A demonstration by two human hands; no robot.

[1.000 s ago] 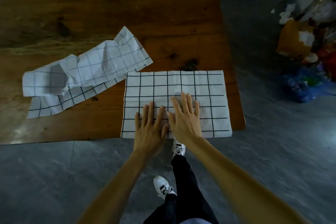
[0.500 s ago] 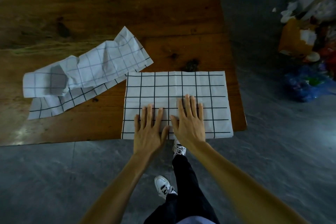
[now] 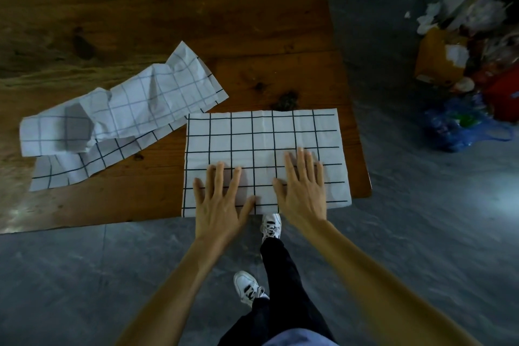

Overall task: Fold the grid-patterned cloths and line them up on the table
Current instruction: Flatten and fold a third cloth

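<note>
Person stands at the near edge of a wooden table (image 3: 140, 8), both arms out over it. Flat grid-patterned cloth (image 3: 264, 135), white with black lines, lies spread as a neat rectangle at the table's near right corner, its near edge flush with or just over the table edge, its right edge near the table's right side. Left hand (image 3: 217, 199) lies palm down on the near left part of that cloth, fingers straight and spread, gripping nothing. Right hand (image 3: 302, 191) lies palm down on the near right part of the same cloth, fingers straight and close together, also gripping nothing. The hands are apart, with a strip of cloth showing between the thumbs. A second, crumpled grid cloth (image 3: 120, 118) lies on the table to the left of the flat one, loosely bunched, its far right corner just beside the flat cloth's far left corner. White sneakers (image 3: 271, 226) and dark trousers show below the table edge on a grey floor (image 3: 421, 233). Pile of bags and clutter (image 3: 471, 87) sits on the floor right of the table.
</note>
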